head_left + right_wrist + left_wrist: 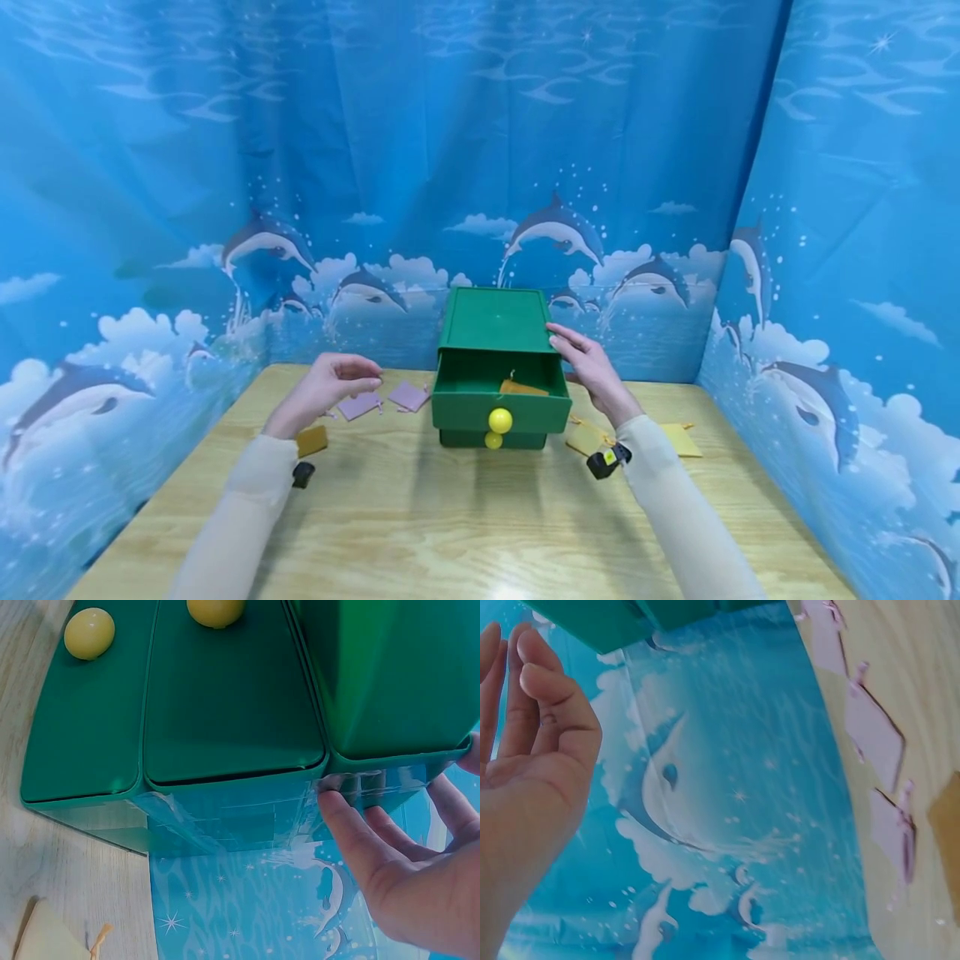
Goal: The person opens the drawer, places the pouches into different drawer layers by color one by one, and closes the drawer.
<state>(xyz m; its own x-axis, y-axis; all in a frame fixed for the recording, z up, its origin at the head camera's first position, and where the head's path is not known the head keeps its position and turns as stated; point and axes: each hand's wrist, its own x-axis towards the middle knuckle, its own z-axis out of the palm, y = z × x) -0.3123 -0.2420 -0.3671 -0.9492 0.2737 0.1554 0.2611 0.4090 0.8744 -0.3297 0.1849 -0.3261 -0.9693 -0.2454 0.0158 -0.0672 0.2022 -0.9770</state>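
Observation:
A green drawer cabinet [497, 318] stands on the table, its top drawer [480, 412] pulled out and a small orange pouch [522, 388] lying inside. My right hand [592, 373] rests against the cabinet's right side near the top edge, and its fingers [346, 825] touch the wall in the right wrist view. To the left of the cabinet, my left hand [328, 390] hovers above the table with relaxed, slightly bent fingers and nothing in them. Small lilac drawstring pouches [408, 397] lie between that hand and the cabinet, and a mustard pouch [312, 440] lies below the hand.
Pale yellow pouches [681, 440] lie right of the cabinet, partly behind the right forearm. Below the pulled-out drawer are more drawers, pushed in, with yellow knobs [89, 634]. A blue dolphin-print curtain [495, 167] surrounds the wooden table [420, 533] at the back and sides.

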